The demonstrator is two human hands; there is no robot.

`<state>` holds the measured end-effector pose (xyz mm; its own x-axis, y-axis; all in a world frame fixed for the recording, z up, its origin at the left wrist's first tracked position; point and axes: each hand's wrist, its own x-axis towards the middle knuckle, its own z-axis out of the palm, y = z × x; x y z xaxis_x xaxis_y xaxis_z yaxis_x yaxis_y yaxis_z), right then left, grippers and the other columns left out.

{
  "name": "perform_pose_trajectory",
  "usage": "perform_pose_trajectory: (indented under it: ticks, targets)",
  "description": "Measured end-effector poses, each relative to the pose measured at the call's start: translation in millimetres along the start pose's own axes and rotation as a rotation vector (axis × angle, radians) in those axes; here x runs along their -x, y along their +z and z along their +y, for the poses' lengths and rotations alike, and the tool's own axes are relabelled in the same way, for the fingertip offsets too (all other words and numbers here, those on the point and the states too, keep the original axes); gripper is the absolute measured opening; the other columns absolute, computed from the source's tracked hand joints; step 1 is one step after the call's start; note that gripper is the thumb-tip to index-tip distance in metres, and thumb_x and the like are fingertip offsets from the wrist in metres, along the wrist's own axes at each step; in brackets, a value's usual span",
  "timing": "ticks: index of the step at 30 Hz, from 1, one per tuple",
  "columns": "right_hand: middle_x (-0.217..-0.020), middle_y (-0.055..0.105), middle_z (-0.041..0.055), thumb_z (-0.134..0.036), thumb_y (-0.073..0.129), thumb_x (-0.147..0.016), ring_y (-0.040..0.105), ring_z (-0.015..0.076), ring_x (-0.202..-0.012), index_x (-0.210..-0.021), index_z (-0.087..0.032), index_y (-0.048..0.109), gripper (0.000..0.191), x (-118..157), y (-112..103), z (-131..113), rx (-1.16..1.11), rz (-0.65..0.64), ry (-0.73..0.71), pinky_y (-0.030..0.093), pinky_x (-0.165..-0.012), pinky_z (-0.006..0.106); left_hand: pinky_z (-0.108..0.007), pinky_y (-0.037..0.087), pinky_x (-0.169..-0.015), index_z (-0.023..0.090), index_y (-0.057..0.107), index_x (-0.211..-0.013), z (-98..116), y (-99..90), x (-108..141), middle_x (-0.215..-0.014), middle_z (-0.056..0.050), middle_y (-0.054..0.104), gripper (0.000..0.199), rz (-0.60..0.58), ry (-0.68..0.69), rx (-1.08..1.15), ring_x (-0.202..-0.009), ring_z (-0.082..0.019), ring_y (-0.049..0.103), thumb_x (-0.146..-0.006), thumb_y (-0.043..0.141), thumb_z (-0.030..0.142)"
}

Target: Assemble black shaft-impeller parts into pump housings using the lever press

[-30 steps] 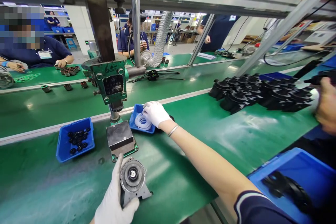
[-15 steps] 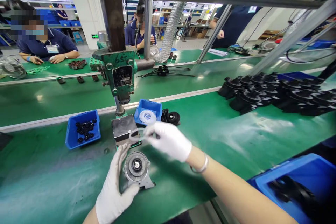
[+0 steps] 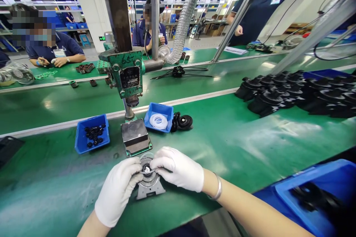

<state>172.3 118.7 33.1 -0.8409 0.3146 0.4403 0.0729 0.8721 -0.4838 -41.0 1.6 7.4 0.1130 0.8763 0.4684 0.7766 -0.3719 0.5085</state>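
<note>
Left hand: our gloved left hand (image 3: 121, 183), lower middle of the frame, pinches one side of a thin pale ring (image 3: 147, 172).
Right hand: our gloved right hand (image 3: 175, 168) pinches the opposite side with its fingertips.
Ring: we have it over the metal housing (image 3: 150, 184); whether it touches, we cannot tell.
Housing: it rests on the green bench, lower middle, its flat foot toward us.
Good handling: we judge an even pinch on both sides best, with the ring level, untwisted and centred on the round face; a lopsided pull could kink it.
Press: the press block (image 3: 135, 132) stands just behind the housing.
Bins: spare rings (image 3: 158, 121) lie in a blue bin (image 3: 158, 129) at centre; small black parts (image 3: 95, 135) fill another, left of centre.
</note>
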Motion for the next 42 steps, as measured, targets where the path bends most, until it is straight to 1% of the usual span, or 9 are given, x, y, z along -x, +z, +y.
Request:
perform_pose_trajectory:
  ticks: [12, 17, 23, 28, 31, 33, 35, 38, 42]
  targets:
    - [-0.088, 0.064, 0.0035, -0.02, 0.062, -0.086, 0.06, 0.0168, -0.078, -0.098, -0.018, 0.061, 0.012, 2, -1, -6, -0.092, -0.039, 0.08, 0.048, -0.073, 0.028, -0.031, 0.054, -0.081, 0.021, 0.055, -0.093, -2, -9.5, -6, -0.102, -0.007, 0.062, 0.005, -0.075, 0.111, -0.022, -0.097, -0.019, 0.062, -0.095, 0.052, 0.025]
    - [-0.107, 0.06, 0.0134, -0.055, 0.074, -0.077, 0.055, 0.0254, -0.091, -0.113, -0.013, 0.053, 0.059, 20, 7, -14, 0.073, -0.038, 0.049, 0.047, -0.08, 0.039, -0.031, 0.055, -0.082, 0.022, 0.058, -0.091, 3, -11.0, 1, -0.109, -0.008, 0.059, 0.01, -0.13, 0.001, -0.002, -0.101, -0.02, 0.062, -0.093, 0.056, 0.031]
    - [-0.085, 0.059, 0.0066, -0.045, 0.05, -0.097, 0.049, 0.02, -0.073, -0.092, -0.016, 0.057, 0.031, 32, 22, -25, 0.281, -0.06, -0.045, 0.04, -0.067, 0.034, -0.033, 0.053, -0.092, 0.024, 0.062, -0.092, 4, -9.3, 15, -0.124, -0.008, 0.052, 0.009, -0.188, -0.03, 0.002, -0.115, -0.021, 0.058, -0.094, 0.053, 0.024]
    - [-0.094, 0.056, 0.0074, -0.046, 0.063, -0.09, 0.052, 0.0211, -0.081, -0.085, -0.021, 0.057, 0.026, 41, 21, -28, 0.293, 0.193, -0.036, 0.042, -0.07, 0.036, -0.039, 0.05, -0.1, 0.027, 0.06, -0.105, 1, -16.6, 22, -0.132, -0.008, 0.049, 0.015, -0.176, -0.031, 0.105, -0.122, -0.023, 0.055, -0.091, 0.057, 0.022]
    - [-0.097, 0.054, 0.007, -0.039, 0.067, -0.086, 0.056, 0.023, -0.09, -0.083, -0.022, 0.053, 0.022, 40, 22, -30, 0.055, 0.437, 0.124, 0.048, -0.077, 0.038, -0.053, 0.041, -0.109, 0.026, 0.046, -0.13, 5, -9.8, 22, -0.143, -0.014, 0.041, 0.055, -0.092, -0.184, 0.245, -0.133, -0.032, 0.044, -0.081, 0.071, 0.029]
    - [-0.111, 0.057, 0.0105, -0.032, 0.057, -0.091, 0.058, 0.0243, -0.104, -0.107, -0.023, 0.054, 0.018, 31, 27, -30, -0.155, 0.507, 0.293, 0.051, -0.087, 0.041, -0.059, 0.031, -0.114, 0.024, 0.024, -0.147, 11, 4.7, 19, -0.151, -0.018, 0.032, 0.092, -0.115, -0.284, 0.34, -0.14, -0.036, 0.034, -0.073, 0.078, 0.03]
    - [-0.129, 0.057, 0.013, -0.03, 0.045, -0.097, 0.056, 0.0231, -0.118, -0.136, -0.022, 0.04, 0.04, 19, 34, -31, -0.348, 0.451, 0.404, 0.049, -0.098, 0.042, -0.058, 0.026, -0.116, 0.023, 0.007, -0.152, 17, 23.1, 14, -0.154, -0.019, 0.028, 0.106, -0.145, -0.358, 0.442, -0.142, -0.036, 0.031, -0.072, 0.077, 0.028]
    - [-0.14, 0.053, 0.0112, -0.038, 0.042, -0.099, 0.047, 0.0244, -0.132, -0.143, -0.021, 0.04, 0.047, 14, 40, -29, -0.406, 0.357, 0.411, 0.04, -0.111, 0.046, -0.054, 0.028, -0.116, 0.024, 0.001, -0.153, 21, 44.6, 9, -0.154, -0.018, 0.03, 0.104, -0.085, -0.436, 0.575, -0.142, -0.032, 0.034, -0.077, 0.073, 0.03]
    - [-0.079, 0.071, 0.0078, -0.043, 0.042, -0.098, 0.068, 0.0274, -0.095, -0.088, -0.022, 0.068, 0.035, 36, 31, -18, -0.356, 0.596, 0.521, 0.053, -0.093, 0.047, -0.055, 0.025, -0.117, 0.024, 0.0, -0.153, 19, 50.1, 12, -0.152, -0.017, 0.033, 0.105, -0.079, -0.478, 0.594, -0.141, -0.032, 0.035, -0.077, 0.073, 0.035]
